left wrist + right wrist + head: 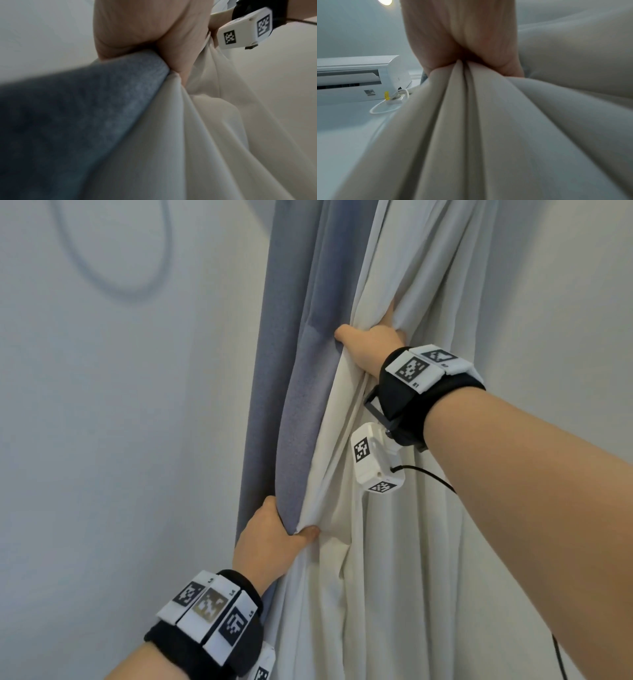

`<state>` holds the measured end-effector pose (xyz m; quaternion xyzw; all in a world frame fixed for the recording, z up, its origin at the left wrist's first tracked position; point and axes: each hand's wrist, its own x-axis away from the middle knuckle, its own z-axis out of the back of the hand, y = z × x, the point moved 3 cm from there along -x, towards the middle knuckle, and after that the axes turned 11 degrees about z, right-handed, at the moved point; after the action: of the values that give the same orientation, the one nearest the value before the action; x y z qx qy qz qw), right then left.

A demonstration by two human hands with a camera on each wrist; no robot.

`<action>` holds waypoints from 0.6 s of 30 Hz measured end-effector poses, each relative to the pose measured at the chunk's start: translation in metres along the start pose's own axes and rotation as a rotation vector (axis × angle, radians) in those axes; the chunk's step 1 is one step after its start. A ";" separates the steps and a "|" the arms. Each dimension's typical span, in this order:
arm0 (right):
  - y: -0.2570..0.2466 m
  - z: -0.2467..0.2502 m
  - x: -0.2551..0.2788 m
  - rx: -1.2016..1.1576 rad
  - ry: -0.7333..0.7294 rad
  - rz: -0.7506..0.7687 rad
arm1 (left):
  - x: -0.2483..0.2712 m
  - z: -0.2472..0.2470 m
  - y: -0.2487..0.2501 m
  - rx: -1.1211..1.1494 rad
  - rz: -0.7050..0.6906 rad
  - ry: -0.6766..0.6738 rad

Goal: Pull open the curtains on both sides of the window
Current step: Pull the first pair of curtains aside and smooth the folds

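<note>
Curtain (pixel 404 559) folds gripped low by left hand (pixel 270 539); higher by right hand (pixel 371 340).

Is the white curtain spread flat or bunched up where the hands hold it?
Bunched. The white curtain falls in deep gathered folds; the right hand grips a pinched bundle of pleats, and the left hand clutches its edge with the grey curtain.
</note>
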<state>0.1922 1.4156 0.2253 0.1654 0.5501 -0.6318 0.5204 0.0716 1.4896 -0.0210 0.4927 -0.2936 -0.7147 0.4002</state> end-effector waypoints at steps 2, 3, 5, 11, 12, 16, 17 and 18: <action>-0.003 0.014 0.014 -0.036 -0.002 0.009 | 0.012 0.000 0.003 -0.012 0.005 0.012; -0.004 0.021 0.023 -0.060 0.009 0.021 | 0.019 0.000 0.004 -0.014 0.007 0.017; -0.004 0.036 0.040 -0.107 0.041 0.055 | 0.034 -0.002 0.008 -0.019 0.004 0.026; -0.003 0.084 0.085 -0.148 0.034 0.078 | 0.080 -0.008 0.027 -0.031 0.030 -0.037; -0.002 0.091 0.092 -0.159 0.037 0.071 | 0.088 -0.009 0.030 -0.014 0.041 -0.060; 0.001 0.115 0.117 -0.171 0.051 0.035 | 0.122 -0.012 0.042 0.098 0.059 -0.163; 0.000 0.122 0.124 -0.159 0.036 0.017 | 0.130 -0.010 0.046 0.110 0.052 -0.192; -0.002 0.129 0.132 -0.152 0.018 -0.003 | 0.138 -0.008 0.050 0.111 0.044 -0.228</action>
<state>0.1844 1.2408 0.1669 0.1305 0.6014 -0.5875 0.5255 0.0664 1.3453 -0.0476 0.4232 -0.3869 -0.7399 0.3520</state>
